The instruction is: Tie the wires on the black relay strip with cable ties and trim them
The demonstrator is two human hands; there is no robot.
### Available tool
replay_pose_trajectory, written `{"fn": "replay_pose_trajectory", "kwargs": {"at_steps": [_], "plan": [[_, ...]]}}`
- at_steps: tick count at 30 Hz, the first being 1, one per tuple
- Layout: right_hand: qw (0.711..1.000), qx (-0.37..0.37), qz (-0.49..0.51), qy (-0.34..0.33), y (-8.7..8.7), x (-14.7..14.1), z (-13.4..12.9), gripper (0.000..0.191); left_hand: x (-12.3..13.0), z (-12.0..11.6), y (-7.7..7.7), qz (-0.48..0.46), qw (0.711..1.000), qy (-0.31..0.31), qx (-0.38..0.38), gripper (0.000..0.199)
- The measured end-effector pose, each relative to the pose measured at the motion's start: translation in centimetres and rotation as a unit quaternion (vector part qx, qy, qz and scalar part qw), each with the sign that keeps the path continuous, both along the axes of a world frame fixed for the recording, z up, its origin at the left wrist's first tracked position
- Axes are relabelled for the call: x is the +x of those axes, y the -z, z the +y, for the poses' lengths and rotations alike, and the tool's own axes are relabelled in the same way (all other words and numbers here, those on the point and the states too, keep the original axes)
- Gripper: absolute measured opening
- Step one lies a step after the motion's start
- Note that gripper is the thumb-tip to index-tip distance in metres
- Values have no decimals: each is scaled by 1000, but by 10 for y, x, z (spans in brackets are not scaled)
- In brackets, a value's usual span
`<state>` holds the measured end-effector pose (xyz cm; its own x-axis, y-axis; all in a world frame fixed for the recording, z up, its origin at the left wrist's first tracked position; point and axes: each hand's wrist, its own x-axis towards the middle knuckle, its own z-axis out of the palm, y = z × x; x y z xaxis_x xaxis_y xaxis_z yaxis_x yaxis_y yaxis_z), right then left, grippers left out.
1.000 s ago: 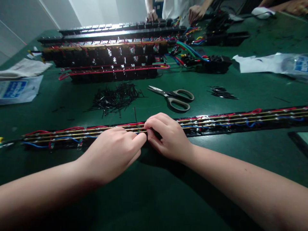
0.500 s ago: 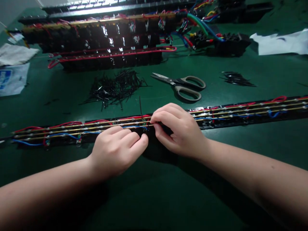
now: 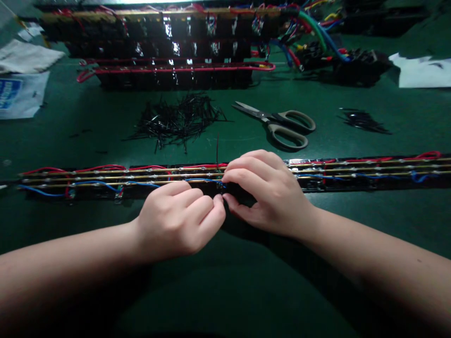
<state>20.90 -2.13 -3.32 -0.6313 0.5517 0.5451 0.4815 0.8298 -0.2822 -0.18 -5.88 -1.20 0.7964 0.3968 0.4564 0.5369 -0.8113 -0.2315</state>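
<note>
A long, narrow black strip (image 3: 282, 185) lies across the green table, with brass-coloured rods, solder joints and red and blue wires along it. My left hand (image 3: 181, 218) is closed at its near edge, fingers curled under and thumb pressed against them. My right hand (image 3: 269, 192) bends over the strip from the right, its fingertips at the rods and its thumb at the near edge, close to the left thumb. Between the hands, a thin black cable tie (image 3: 217, 148) sticks up behind the strip. Whatever the fingertips pinch is too small and hidden to make out.
Scissors (image 3: 278, 124) lie beyond the strip, between a heap of black cable ties (image 3: 179, 119) and a smaller bunch of them (image 3: 364, 121). Wired black assemblies (image 3: 169, 49) stand at the back. A plastic bag (image 3: 24, 96) is left, white paper (image 3: 423, 72) right.
The view has shifted, so the scene sits a little differently in the picture. My right thumb has come down to the strip's near edge and meets the left hand's fingertips.
</note>
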Motion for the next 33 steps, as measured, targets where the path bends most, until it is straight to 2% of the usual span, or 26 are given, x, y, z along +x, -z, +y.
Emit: {"fn": "replay_pose_trajectory", "kwargs": {"at_steps": [22,33], "plan": [[1000,21,-15,9,2,0,0,13,1,1,-4,-15,1000,27,-2,5],[999,39,-18,15,3,0,1,11,1,1,1,-20,999,50,-6,7]]}}
